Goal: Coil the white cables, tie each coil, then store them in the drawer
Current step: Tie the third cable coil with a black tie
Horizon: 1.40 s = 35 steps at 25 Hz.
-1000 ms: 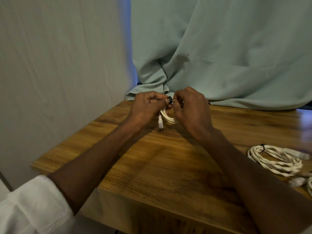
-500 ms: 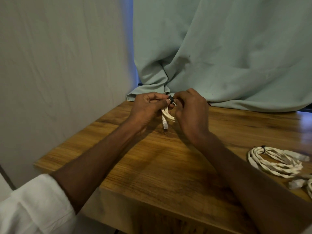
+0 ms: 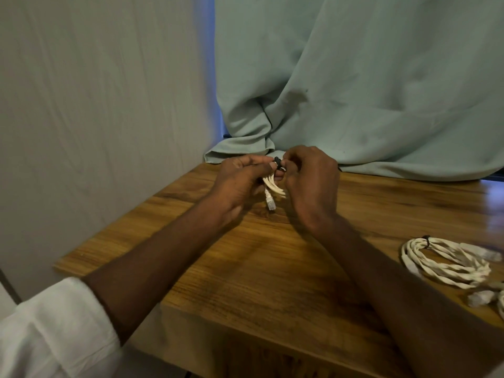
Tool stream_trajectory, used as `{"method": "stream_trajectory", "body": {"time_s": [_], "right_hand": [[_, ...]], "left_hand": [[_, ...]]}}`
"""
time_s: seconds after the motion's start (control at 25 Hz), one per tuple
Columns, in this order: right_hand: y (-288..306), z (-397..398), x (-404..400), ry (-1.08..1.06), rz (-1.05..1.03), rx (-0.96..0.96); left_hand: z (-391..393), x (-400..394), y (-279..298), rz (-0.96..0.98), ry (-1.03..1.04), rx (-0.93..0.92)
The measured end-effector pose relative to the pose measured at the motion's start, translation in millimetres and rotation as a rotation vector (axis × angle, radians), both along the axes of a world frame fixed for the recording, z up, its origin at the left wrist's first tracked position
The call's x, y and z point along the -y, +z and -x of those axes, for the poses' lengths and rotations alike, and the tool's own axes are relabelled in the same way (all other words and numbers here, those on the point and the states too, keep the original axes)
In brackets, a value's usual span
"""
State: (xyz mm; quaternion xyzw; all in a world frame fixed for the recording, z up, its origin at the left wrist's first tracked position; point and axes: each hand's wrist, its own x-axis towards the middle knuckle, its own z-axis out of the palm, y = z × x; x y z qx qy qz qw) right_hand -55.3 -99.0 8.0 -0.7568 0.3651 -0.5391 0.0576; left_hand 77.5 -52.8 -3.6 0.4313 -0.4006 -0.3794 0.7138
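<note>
While my left hand [image 3: 240, 184] and right hand [image 3: 311, 184] are still pinching the black tie [image 3: 278, 162] on the white coil [image 3: 274, 186] above the desk [image 3: 272, 268], its plug [image 3: 270, 203] is swinging lower, so I'm cinching

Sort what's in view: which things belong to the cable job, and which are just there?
Job: white cable coil held in both hands; black tie at its top; tied coil on the wooden table.
Just there: green cloth behind; wall.
</note>
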Motion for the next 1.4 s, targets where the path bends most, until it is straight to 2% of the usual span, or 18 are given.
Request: {"method": "stream_trajectory", "body": {"time_s": [0.12, 0.2, 0.28, 0.4, 0.48, 0.6, 0.72, 0.8, 1.12, 1.4], "right_hand": [[-3, -2, -3, -0.009, 0.058, -0.175], [-4, -3, -2, 0.006, 0.062, -0.188], [-5, -3, -1, 0.003, 0.039, -0.100], [-2, -2, 0, 0.018, -0.085, 0.137], [-1, -1, -1, 0.018, -0.148, 0.158], [0, 2, -3, 0.012, -0.162, 0.121], [0, 4, -4, -0.019, -0.107, 0.031], [1, 5, -5, -0.045, -0.051, -0.041], [0, 7, -2, -0.038, 0.036, -0.146], [3, 14, 5, 0.052, 0.227, -0.244]], "left_hand": [[-7, 3, 1, -0.024, -0.014, -0.163], [-10, 4, 2, -0.029, -0.033, -0.239], [-7, 3, 3, -0.041, -0.047, -0.234], [-2, 2, 4, -0.053, -0.040, -0.183], [-2, 1, 4, -0.057, -0.033, -0.158], [3, -1, 2, -0.042, 0.031, 0.002], [8, -1, 0, 0.048, 0.244, 0.408], [7, 0, -2, 0.094, 0.287, 0.534], [3, 2, -5, 0.173, 0.280, 0.519], [0, -1, -2, 0.234, 0.227, 0.548]]}}
